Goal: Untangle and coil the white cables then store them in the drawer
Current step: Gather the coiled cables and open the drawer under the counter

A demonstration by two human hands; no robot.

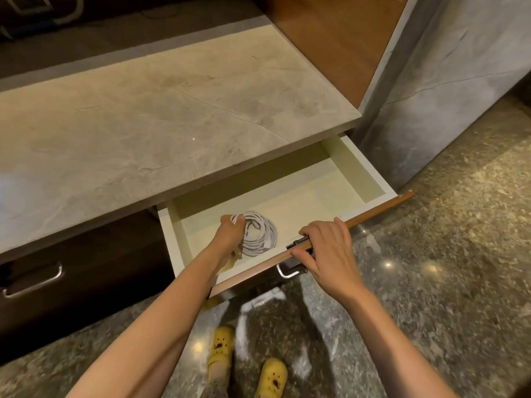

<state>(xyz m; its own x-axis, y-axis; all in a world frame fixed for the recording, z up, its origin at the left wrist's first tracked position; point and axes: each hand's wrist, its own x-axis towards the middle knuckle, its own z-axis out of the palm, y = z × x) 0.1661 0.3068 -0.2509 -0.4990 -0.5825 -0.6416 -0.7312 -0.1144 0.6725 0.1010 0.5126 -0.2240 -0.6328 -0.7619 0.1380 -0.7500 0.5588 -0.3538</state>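
nearest me were yellow clogs on a speckled, polished stone floor. just above them the right hand was clamped over the top edge of the drawer front, a thin wooden board with a metal handle below it. the left hand reached down into the drawer, fingers curled round the left side of the white cables.

the cables lay as one loose round coil on the drawer floor, in its near left part, with the rest of the drawer showing nothing else. they looked light, soft and springy, with a smooth or finely braided skin. i'd judge the loops would slide apart if lifted by one strand. the best hold seemed to be across the whole bundle at one side, where the left hand had it. a small plug end lay on the coil's right side and could snag.

the drawer inside was matt, pale cream, with straight flat walls. beyond it the table was a smooth grey-beige slab veined like marble. farther right stood a brown wooden panel and a grey stone-look wall.
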